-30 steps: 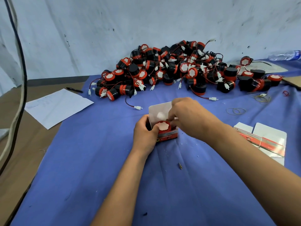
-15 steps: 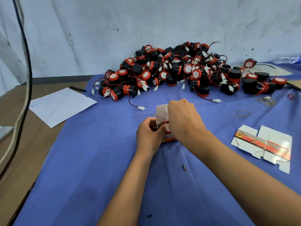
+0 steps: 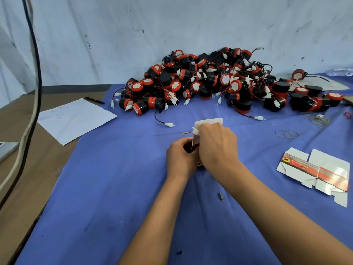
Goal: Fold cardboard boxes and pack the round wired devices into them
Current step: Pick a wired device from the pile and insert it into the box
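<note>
1. Big blue cloth-covered table (image 3: 107, 197) carries everything; plenty of open cloth near and to the left of the hands, and its left edge drops to a bare brown surface where a white paper sheet (image 3: 76, 119) hangs half over that edge.
2. Large heap of black-and-red round wired devices (image 3: 215, 83) sits at the back against the wall, well apart from the hands; loose white plugs on red wires trail out toward the middle, so a reach there risks a snag.
3. Flat unfolded white-and-red cardboard box blank (image 3: 317, 173) lies to the right, near the right forearm, apart from everything else; likely the next box to fold.
4. Small white-and-red cardboard box (image 3: 209, 122) stands at table centre between both hands, top flap up and open; the device inside is hidden by the hands.
5. Step in hand, as a judgement: one device packed, wire and plug being tucked in before closing.
6. Right hand (image 3: 217, 146) is over the box mouth, fingers curled down at a white plug (image 3: 195, 130); the exact pinch cannot be told.
7. Left hand (image 3: 180, 157) grips the box's left side, fingers curled round it.
8. Next move calls for pushing the plug fully in, then folding the flap down and tucking it.
9. Thin rubber bands (image 3: 287, 133) lie right of centre, clear of the work.
</note>
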Action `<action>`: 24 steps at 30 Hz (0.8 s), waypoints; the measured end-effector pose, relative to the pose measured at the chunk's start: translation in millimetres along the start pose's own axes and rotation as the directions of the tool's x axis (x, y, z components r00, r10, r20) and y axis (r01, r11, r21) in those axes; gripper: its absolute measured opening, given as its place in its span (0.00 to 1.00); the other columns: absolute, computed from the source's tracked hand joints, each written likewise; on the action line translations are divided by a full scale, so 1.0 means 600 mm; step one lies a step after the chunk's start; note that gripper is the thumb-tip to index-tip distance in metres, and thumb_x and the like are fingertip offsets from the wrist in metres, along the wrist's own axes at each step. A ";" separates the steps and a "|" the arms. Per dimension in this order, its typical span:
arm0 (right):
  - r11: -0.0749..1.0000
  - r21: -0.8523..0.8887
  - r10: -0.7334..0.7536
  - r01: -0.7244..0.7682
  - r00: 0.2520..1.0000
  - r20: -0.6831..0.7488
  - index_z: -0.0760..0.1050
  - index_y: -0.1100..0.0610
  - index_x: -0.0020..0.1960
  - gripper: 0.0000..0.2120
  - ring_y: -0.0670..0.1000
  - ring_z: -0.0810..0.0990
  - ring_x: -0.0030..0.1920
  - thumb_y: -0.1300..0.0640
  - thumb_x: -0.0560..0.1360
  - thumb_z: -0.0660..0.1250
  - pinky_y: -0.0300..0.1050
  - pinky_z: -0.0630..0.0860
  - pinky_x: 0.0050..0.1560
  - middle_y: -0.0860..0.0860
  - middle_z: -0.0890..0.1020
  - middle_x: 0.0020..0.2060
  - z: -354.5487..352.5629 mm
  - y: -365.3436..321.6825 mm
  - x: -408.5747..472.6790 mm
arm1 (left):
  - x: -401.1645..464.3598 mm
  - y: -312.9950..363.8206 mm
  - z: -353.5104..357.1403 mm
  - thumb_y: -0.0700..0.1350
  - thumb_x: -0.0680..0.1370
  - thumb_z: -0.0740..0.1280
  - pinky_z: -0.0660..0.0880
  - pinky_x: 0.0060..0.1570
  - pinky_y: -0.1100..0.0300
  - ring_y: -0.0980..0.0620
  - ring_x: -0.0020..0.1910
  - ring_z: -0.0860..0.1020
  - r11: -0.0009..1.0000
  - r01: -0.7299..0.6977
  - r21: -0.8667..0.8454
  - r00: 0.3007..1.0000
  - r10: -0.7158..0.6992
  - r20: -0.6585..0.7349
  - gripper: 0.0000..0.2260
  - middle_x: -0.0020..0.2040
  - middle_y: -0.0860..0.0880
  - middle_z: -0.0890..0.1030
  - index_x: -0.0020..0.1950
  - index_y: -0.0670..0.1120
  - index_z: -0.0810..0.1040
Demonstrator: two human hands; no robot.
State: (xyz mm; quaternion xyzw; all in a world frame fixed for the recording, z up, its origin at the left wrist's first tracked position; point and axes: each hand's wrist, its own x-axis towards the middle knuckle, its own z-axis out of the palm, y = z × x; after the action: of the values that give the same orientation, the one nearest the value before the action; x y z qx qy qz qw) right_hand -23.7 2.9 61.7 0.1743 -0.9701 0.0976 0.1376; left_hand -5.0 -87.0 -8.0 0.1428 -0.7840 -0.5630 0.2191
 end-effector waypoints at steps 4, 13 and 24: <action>0.998 0.069 0.007 -0.007 1.000 0.002 0.69 0.54 0.42 0.06 0.54 0.68 0.36 0.63 0.77 0.61 0.45 0.61 0.35 0.51 0.73 0.40 0.022 -0.003 0.002 | -0.001 0.003 -0.003 0.38 0.76 0.70 0.61 0.23 0.71 0.63 0.22 0.67 1.000 -0.011 0.022 1.000 0.011 0.001 0.23 0.21 0.59 0.70 0.23 0.53 0.70; 0.979 0.161 -0.129 0.121 0.991 0.038 0.73 0.58 0.41 0.16 0.58 0.67 0.45 0.56 0.85 0.54 0.55 0.69 0.56 0.61 0.80 0.48 0.025 0.005 0.002 | -0.001 0.002 -0.005 0.43 0.74 0.68 0.61 0.25 0.68 0.60 0.25 0.65 0.999 -0.035 0.029 0.999 0.035 0.008 0.15 0.22 0.60 0.71 0.29 0.49 0.70; 0.963 0.197 -0.180 0.183 0.983 -0.031 0.62 0.54 0.49 0.06 0.56 0.69 0.31 0.61 0.80 0.59 0.48 0.59 0.28 0.51 0.70 0.32 0.032 0.027 0.015 | -0.005 0.015 -0.003 0.49 0.72 0.67 0.73 0.35 0.49 0.48 0.32 0.73 0.996 0.047 -0.081 0.999 -0.045 0.030 0.13 0.29 0.47 0.78 0.28 0.49 0.73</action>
State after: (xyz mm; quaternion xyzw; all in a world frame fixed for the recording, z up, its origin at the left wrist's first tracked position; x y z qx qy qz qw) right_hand -42.1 10.7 43.9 0.2748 -0.9345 0.1824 0.1342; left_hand -1.2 -84.1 0.3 0.1438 -0.7598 -0.6013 0.2009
